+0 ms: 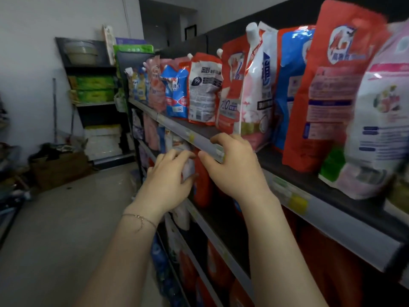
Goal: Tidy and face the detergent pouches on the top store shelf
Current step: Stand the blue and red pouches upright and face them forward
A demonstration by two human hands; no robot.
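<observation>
Detergent pouches (pixel 203 89) above the shelf rail (pixel 345 229) lean unevenly; much seems left. The left hand (pixel 168 180) grips a pale pouch (pixel 188 169) below it; the right hand (pixel 234 167) curls there, hold unclear.

The dark top shelf (pixel 285 167), edged by a grey price rail (pixel 354 229), carries a row of upright packs touching side by side. Farther off stand a blue-and-red spouted pouch (pixel 176 94), a white-and-grey spouted pouch (pixel 204 94), a red spouted pouch (pixel 231 89) and a white-and-pink spouted pouch (pixel 256 91). Nearer stand a blue bag (pixel 290 85), a tall red bag (pixel 332 89) and a pale pink bag (pixel 380 120).
</observation>
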